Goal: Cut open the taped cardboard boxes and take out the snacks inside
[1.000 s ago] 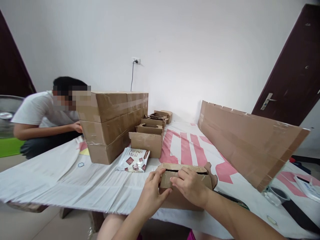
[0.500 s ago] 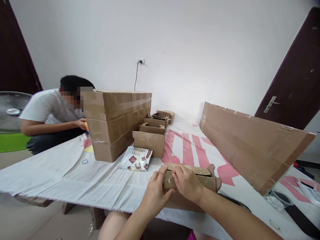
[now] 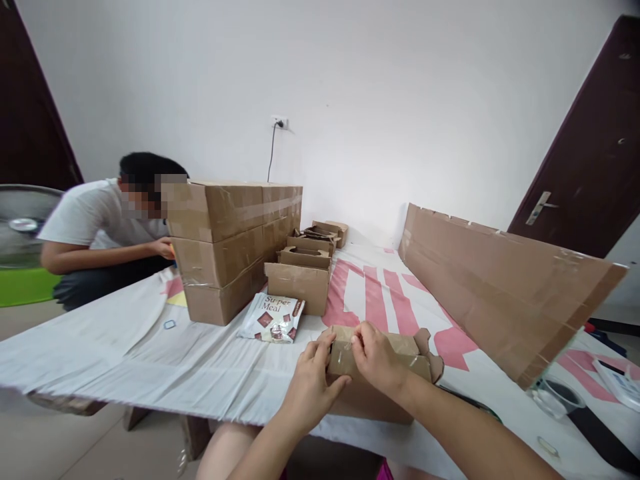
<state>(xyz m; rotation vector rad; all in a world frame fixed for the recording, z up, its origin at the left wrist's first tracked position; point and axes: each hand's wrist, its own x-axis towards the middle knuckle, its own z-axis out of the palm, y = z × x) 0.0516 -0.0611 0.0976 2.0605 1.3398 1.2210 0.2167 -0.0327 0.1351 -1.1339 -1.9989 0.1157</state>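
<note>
At the worktop's point(image 3: 200, 380) near edge, the left hand point(image 3: 313, 375) grasps the carton's point(image 3: 373, 401) left end; the right hand point(image 3: 376, 360) curls on its top flaps point(image 3: 404, 344), pinching or pressing, unclear. Probably light, stiff-walled; best held by end corners.

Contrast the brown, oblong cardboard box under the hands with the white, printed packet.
The brown cardboard box is larger and deeper than the white, printed packet. The left hand and right hand touch the box; neither touches the packet. Box and packet rest on the pink-and-white cloth.
</note>
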